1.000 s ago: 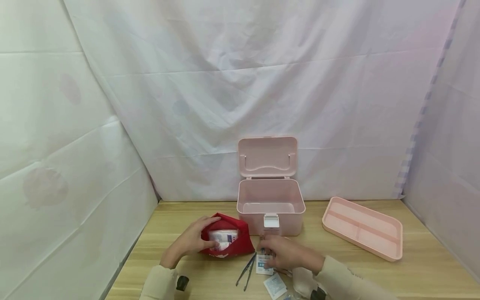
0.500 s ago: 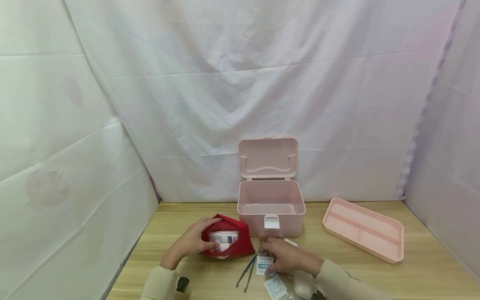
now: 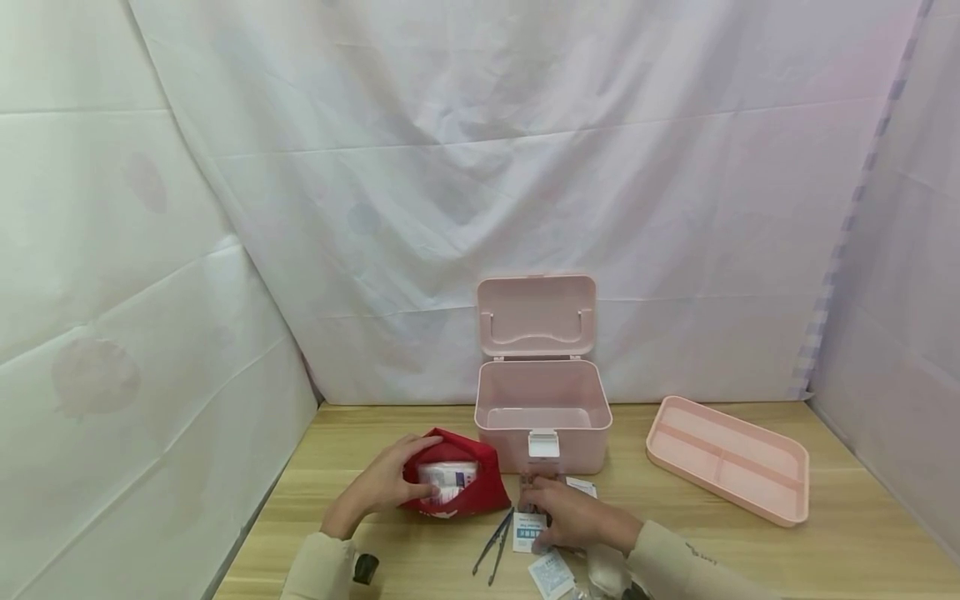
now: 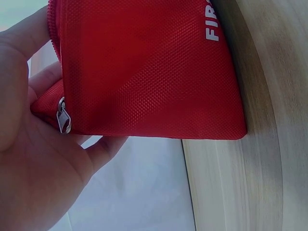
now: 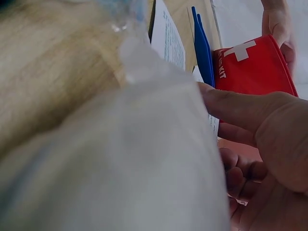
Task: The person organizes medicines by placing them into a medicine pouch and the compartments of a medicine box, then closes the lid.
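My left hand (image 3: 386, 479) grips the red first aid pouch (image 3: 480, 492) at its left end, thumb over the gaping mouth. White printed packs (image 3: 450, 477) fill the pouch; its zip pull (image 4: 63, 119) hangs by my palm in the left wrist view. My right hand (image 3: 577, 512) is low over small supplies on the table, fingers bent downward. A clear-looking item (image 3: 527, 482) lies at its fingertips, and a white-and-blue packet (image 3: 528, 532) beside its thumb. I cannot tell whether the fingers pinch anything. Blue tweezers (image 3: 495, 542) lie between pouch and packet.
Behind the supplies stands a pink box (image 3: 543, 396), lid raised. A pink divided tray (image 3: 727, 462) lies at the right. One white sachet (image 3: 551, 575) is near the front, another packet (image 3: 582, 486) beyond my right hand. A whitish bundle (image 3: 607, 571) lies under the right wrist.
My right hand has shifted slightly toward me, and a white packet beyond its knuckles has come into fuller view. The left hand and pouch have stayed in place.
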`<state>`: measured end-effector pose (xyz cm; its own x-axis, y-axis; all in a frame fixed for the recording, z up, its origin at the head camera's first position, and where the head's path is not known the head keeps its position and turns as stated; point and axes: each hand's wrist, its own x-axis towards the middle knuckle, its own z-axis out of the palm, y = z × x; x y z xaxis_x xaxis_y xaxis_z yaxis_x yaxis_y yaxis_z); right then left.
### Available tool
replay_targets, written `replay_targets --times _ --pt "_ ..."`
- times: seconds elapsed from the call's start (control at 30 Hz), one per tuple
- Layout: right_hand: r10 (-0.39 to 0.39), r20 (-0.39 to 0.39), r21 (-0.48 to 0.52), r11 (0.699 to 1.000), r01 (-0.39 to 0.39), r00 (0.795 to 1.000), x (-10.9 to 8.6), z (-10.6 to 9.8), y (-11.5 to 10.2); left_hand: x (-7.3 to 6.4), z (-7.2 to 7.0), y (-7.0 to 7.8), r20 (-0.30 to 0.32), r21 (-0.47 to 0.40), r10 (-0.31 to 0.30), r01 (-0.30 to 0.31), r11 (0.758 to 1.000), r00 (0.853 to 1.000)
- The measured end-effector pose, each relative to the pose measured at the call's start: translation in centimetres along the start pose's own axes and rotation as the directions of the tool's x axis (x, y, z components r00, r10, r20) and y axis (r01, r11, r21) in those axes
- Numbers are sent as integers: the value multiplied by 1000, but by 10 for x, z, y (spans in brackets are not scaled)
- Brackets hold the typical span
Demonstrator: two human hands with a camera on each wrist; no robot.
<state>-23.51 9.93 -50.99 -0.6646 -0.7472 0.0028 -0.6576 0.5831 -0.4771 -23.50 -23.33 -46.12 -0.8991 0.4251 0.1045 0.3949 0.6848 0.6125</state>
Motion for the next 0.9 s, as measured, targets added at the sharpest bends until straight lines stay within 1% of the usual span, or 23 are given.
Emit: replay_targets --times 0.2,0.5,0.73,0.9 --pt "5 -1 -13 1000 -5 1000 0 1 2 0 0 0 -4 3 18 -18 1000 1000" --pt "-4 -21 -19 1000 4 1000 2 2 2 0 1 -2 -6 15 12 -12 1000 1000" --pt "17 -15 -28 999 -17 1000 5 2 4 0 1 -2 0 0 13 -13 1000 1000" --pt "-2 -28 -23 1000 2 1000 5 1 4 0 1 -2 2 9 3 -3 1000 1000"
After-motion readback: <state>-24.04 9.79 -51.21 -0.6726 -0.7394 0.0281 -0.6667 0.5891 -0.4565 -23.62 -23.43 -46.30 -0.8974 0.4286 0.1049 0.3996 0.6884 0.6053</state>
